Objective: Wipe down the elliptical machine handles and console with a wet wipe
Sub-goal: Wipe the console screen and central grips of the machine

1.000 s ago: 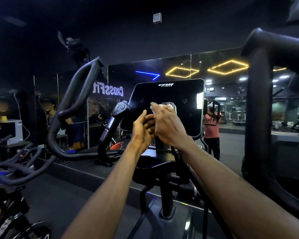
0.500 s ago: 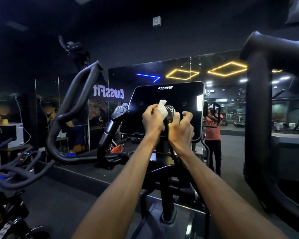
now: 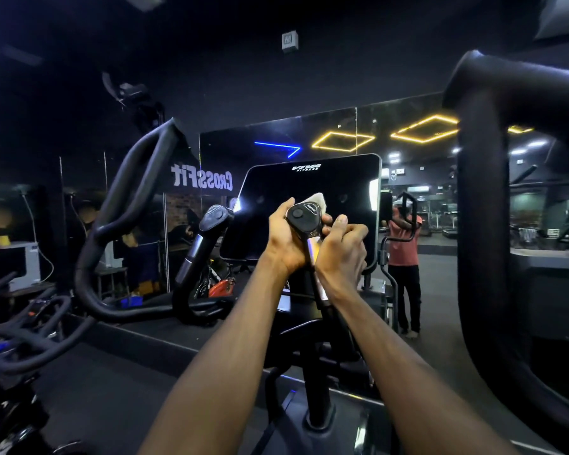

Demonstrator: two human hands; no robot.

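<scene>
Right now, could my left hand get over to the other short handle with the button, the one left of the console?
Probably yes. The left hand grips the near short handle along with the wipe; the other handle stands just left of it, with open air between. It would have to let go first.

Stood in a dim gym with black walls (image 3: 342, 70) and dark floor (image 3: 89, 382), backed by a wall mirror (image 3: 368, 126) reflecting yellow diamond lights (image 3: 342, 141), a blue neon line (image 3: 278, 148) and reversed CrossFit lettering (image 3: 201, 179), with a white box (image 3: 23, 264) at left.
</scene>
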